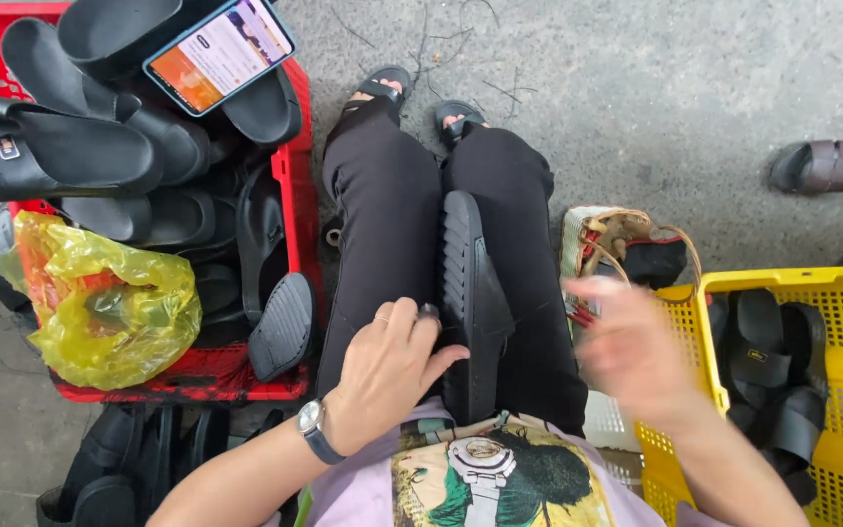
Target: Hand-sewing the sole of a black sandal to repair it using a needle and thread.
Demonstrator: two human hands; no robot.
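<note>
I am seated over the concrete floor [656, 107] with a black sandal [470, 303] lying sole-up along my lap, in the groove between my two thighs, its toe end toward my knees and its heel end near my shirt hem. My left hand [387, 366] rests on the left thigh against the near edge of that sandal, fingers curled and pressing on its side, so it steadies the sandal rather than gripping all round it. A watch [312, 422] sits on that wrist. My right hand [626, 346] is blurred and holds nothing I can make out; its fingers look spread wide, hovering between my right thigh and the near-left corner of the yellow crate [831, 283].

The red crate [293, 185] at my left is heaped with black sandals, a phone [219, 51] lying on top at its far edge and a yellow plastic bag [109, 303] slumped over its near-left corner. The yellow crate holds a few sandals with straps fitted.

I judge the step in hand to be work on the sandal in my lap, with the right hand travelling across. The next move, as I read it, calls for the left hand to keep the sole pinned flat while the right takes a firm hold.
</note>
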